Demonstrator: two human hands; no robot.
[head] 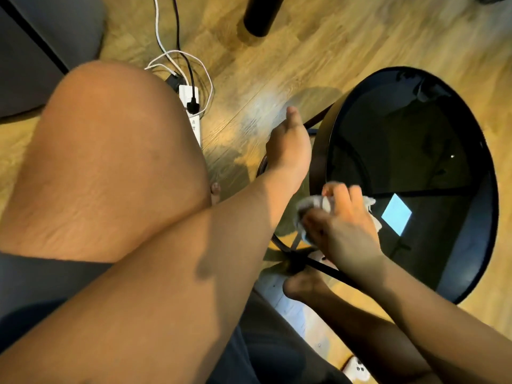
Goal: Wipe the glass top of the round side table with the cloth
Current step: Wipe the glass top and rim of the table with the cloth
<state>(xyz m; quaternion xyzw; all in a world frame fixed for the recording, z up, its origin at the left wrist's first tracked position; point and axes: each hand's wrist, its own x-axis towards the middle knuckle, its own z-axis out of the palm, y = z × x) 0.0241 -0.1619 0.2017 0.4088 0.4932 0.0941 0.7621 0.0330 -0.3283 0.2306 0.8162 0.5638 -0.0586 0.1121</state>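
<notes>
The round side table (468, 245) has a black rim and a dark glass top (401, 151) that mirrors the room. My right hand (343, 225) presses a crumpled white cloth (310, 203) onto the near-left edge of the glass. Fingers cover most of the cloth, and a bit of it sticks out to the right of them. My left hand (289, 148) rests against the table's left rim, thumb pointing away from me. Whether its fingers hold the rim is hidden from view.
My bare knee (110, 162) fills the left side. A white power strip (191, 106) with white and black cables lies on the wooden floor. A dark cylinder (260, 15) stands at the top. My foot (304, 284) sits under the table among its black legs.
</notes>
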